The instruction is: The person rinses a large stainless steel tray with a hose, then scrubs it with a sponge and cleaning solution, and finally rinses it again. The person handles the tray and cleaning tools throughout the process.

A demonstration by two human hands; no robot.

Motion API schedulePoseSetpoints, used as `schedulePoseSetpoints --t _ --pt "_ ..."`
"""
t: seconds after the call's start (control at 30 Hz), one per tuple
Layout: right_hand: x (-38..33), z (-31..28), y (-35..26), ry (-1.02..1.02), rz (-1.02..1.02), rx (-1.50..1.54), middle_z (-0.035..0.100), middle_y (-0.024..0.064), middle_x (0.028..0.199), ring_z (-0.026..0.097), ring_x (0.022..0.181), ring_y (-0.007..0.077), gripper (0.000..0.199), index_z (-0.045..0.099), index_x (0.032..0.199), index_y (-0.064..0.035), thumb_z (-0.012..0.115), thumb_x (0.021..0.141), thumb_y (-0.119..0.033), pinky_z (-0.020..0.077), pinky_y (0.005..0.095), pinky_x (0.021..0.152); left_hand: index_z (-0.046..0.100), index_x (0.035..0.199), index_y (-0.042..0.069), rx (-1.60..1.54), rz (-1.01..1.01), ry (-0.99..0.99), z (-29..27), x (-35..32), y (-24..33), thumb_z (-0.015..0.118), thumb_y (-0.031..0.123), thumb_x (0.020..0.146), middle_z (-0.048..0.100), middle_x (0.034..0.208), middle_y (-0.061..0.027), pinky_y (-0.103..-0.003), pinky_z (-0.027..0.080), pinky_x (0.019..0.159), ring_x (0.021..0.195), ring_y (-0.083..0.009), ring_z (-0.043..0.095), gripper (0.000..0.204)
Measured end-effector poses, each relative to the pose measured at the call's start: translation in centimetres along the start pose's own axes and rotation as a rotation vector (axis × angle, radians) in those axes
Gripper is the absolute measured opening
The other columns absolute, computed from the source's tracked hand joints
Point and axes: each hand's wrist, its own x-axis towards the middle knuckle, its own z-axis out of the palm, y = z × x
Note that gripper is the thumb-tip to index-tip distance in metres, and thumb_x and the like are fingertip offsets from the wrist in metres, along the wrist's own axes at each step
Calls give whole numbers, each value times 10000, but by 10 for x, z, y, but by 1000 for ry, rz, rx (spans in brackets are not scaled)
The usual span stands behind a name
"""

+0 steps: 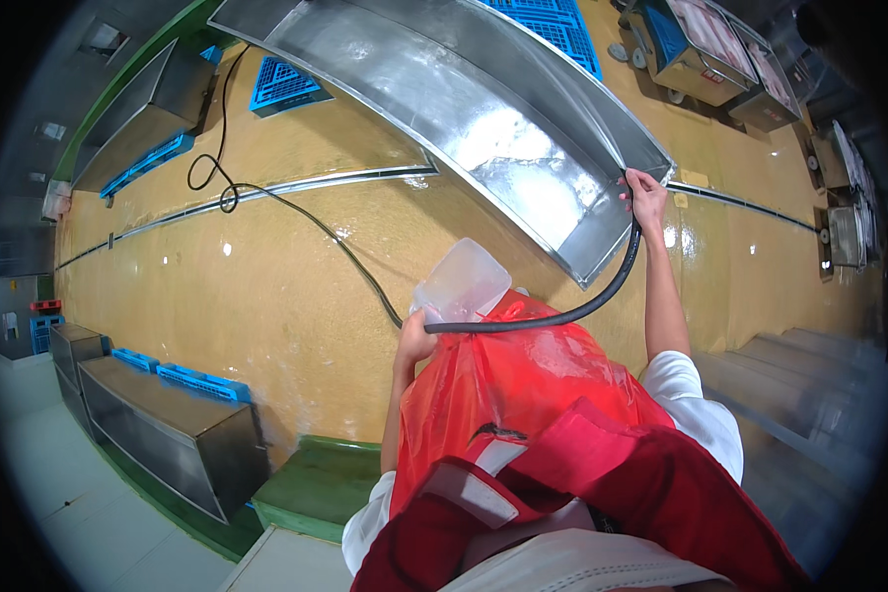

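My right hand (646,200) is closed around the end of a black hose (614,281), at the near right corner of a long stainless steel trough (553,212). A thin stream of water leaves the hose end and runs along the inside of the trough, whose wet bottom shines. In front of my red apron (523,380), my left hand (416,337) is closed at the hose's middle stretch. A translucent white plastic container (467,276) is tilted at that same hand and seems gripped with the hose; its exact hold is partly hidden.
The hose trails left over the wet yellow floor (296,326) in a loop. Blue plastic pallets (284,85) lie by the trough. Steel boxes (158,414) stand at the left, loaded carts (705,49) at the far right. A green step (321,481) is near my left side.
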Motion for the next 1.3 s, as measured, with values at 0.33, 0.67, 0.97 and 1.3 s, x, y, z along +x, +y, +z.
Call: schedulePoseSetpoints --t 0.33,0.67,0.97,1.3 --pt "2 34 -42 -39 -73 -18 720 86 871 630 566 111 296 694 1081 1 676 932 -254 421 217 413 658 1023 9 -96 -27 17 -12 -13 0 634 54 738 685 962 -245 -420 516 793 961 -382 674 290" --pt "-3 65 -82 -80 -151 -56 718 78 881 622 571 101 297 695 1084 -11 668 939 -270 426 212 407 647 1061 -5 -154 -29 55 -20 -21 -6 586 -27 755 672 1013 -264 -437 503 838 1011 -399 651 314" --pt "-2 108 -113 -64 -216 -30 717 87 875 624 564 113 284 701 1070 -2 669 934 -249 420 218 404 655 1074 2 -201 -9 91 -45 -24 -14 627 -18 734 683 1011 -248 -433 505 847 1017 -388 656 341" --pt "6 144 -106 74 -165 -177 719 81 827 647 555 128 276 710 1040 -4 674 920 -250 447 239 403 656 1087 13 -209 -50 126 -78 -26 -39 656 -7 722 692 1008 -230 -422 506 845 1006 -372 665 365"
